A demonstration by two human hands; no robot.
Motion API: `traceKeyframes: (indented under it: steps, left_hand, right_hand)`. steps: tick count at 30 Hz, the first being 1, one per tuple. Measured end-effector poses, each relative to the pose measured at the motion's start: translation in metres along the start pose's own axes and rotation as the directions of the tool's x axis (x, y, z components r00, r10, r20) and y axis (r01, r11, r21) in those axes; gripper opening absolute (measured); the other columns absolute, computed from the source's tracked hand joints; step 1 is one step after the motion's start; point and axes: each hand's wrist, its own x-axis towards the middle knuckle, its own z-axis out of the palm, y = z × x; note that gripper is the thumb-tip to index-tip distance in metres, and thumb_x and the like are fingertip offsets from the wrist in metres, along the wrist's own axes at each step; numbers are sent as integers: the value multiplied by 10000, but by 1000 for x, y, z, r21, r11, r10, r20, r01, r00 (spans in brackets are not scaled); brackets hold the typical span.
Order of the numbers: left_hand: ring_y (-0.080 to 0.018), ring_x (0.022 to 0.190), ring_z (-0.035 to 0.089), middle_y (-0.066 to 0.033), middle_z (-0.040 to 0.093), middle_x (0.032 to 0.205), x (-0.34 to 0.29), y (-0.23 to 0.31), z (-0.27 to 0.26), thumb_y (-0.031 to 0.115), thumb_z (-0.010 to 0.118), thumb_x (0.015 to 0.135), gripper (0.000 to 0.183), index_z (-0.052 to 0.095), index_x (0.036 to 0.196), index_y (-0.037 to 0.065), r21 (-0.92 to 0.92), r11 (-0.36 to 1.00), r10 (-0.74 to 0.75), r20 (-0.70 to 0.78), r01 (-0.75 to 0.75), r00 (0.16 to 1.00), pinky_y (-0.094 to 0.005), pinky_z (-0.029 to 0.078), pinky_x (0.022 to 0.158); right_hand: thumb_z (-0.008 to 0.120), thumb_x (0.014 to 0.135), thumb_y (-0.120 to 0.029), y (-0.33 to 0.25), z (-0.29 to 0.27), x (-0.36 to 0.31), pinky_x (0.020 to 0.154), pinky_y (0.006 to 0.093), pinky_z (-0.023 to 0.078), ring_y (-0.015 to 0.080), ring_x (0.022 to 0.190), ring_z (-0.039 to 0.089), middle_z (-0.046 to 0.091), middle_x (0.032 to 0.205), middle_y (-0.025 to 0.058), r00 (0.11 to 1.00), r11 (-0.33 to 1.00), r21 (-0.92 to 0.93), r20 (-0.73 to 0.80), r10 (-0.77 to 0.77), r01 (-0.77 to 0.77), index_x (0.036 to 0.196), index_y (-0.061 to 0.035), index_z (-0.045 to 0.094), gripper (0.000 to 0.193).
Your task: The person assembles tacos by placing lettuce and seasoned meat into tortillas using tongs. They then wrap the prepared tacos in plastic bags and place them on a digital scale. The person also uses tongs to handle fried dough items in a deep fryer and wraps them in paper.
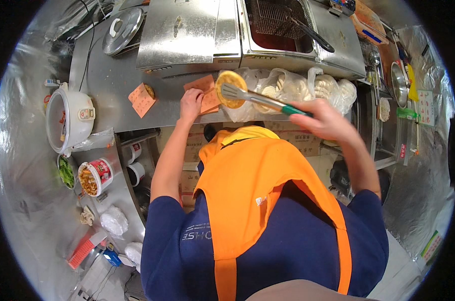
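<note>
My right hand [321, 118] is closed round the green handle of metal tongs [267, 102]. Their tips hold a round golden flatbread [231, 75] above the counter, close to the paper. To its left, the fingers of my left hand [191, 104] grip an orange-pink paper bag [203, 84] near the counter's front edge. The left thumb and the bag's opening are hard to make out. Farther left lies another orange-pink paper bag [141, 103], with a browned flatbread [150, 91] showing at its edge.
Clear plastic bags of pale dough rounds [297, 89] sit right of the flatbread. Behind them is a fryer [282, 42] with a wire basket and black handle. A white rice cooker [84, 114], a tub of brown food [99, 175] and a bowl of greens [67, 171] stand at left.
</note>
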Motion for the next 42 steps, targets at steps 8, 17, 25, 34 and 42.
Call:
traceKeyframes:
  steps: [8,17,25,34,42]
  left_hand:
    - [-310,926,685,-118,742,990,-12,46,-39,0,712,869,111,724,979,4,-223,975,-54,-161,17,986,-385,540,825]
    - [-387,1533,229,-193,236,1647,16,101,-68,277,923,717,1036,368,1570,87,-290,941,257,267,-177,929,-484,290,1235]
    - [-434,1438,335,-223,343,1514,13,107,-56,287,988,587,1334,160,1598,17,35,944,315,185,-327,931,-522,336,1183]
    - [-335,1320,487,-187,409,1432,12,99,-73,257,945,634,1135,290,1516,-27,-151,975,-167,-31,160,986,-394,440,1124]
    - [-321,1301,501,-172,440,1406,11,94,-75,257,951,648,1081,336,1495,-11,-83,993,-86,-48,82,995,-401,459,1093]
  right_hand:
    - [645,983,-297,31,59,44,575,335,480,139,602,600,647,680,73,981,963,194,-6,192,-187,1083,10,722,332]
    - [662,976,-328,21,34,73,592,360,509,170,600,632,695,731,80,971,990,-6,193,137,-139,1088,0,728,353]
    - [671,954,-290,4,42,73,642,421,517,283,648,662,690,744,170,991,983,-177,136,-12,37,1136,-20,727,330]
    - [637,992,-256,-1,92,25,635,492,531,414,682,662,673,739,212,897,926,-261,-279,-343,272,1009,-15,692,248]
    - [600,1011,-282,0,100,25,602,505,532,426,657,663,648,674,231,960,923,-360,-182,-212,136,818,11,673,358]
